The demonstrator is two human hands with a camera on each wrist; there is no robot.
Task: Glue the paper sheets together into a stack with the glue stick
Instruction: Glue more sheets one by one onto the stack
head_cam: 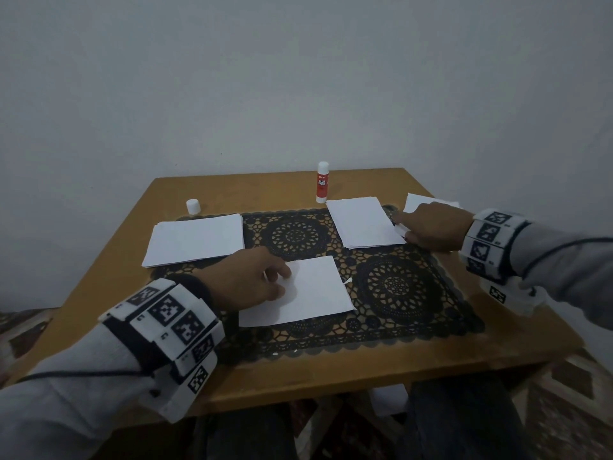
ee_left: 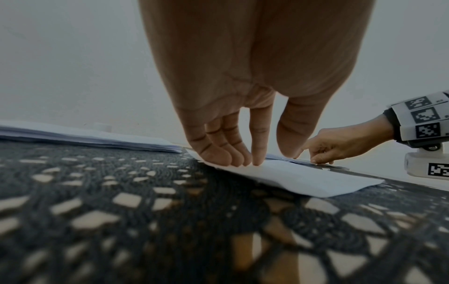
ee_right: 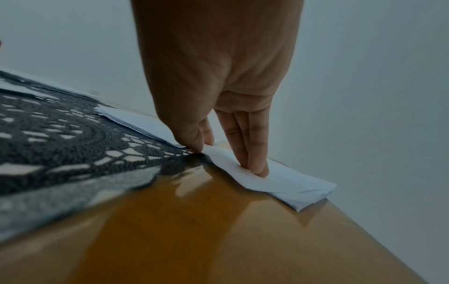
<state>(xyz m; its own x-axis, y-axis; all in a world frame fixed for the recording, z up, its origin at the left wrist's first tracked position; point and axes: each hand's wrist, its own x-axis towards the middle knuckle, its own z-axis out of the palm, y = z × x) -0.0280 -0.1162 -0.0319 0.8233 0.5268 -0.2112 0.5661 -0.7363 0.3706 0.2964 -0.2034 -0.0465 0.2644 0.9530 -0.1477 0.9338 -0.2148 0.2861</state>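
A single white sheet (head_cam: 308,293) lies on the black lace mat (head_cam: 398,293) at the centre. My left hand (head_cam: 283,282) presses its left edge with straight fingers (ee_left: 255,153). A paper stack (head_cam: 363,224) sits at the right. My right hand (head_cam: 399,227) is at that stack's right corner, where thumb and forefinger (ee_right: 198,142) pinch a sheet corner. Its other fingers press a loose sheet (ee_right: 291,184) on the bare wood. Another stack (head_cam: 195,240) lies at the left. The red glue stick (head_cam: 322,184) stands upright at the back, with its white cap (head_cam: 193,206) apart at the back left.
The wooden table (head_cam: 298,380) stands against a plain wall. More white paper (head_cam: 421,200) lies at the far right edge behind my right hand. My knees and a patterned rug show below the front edge.
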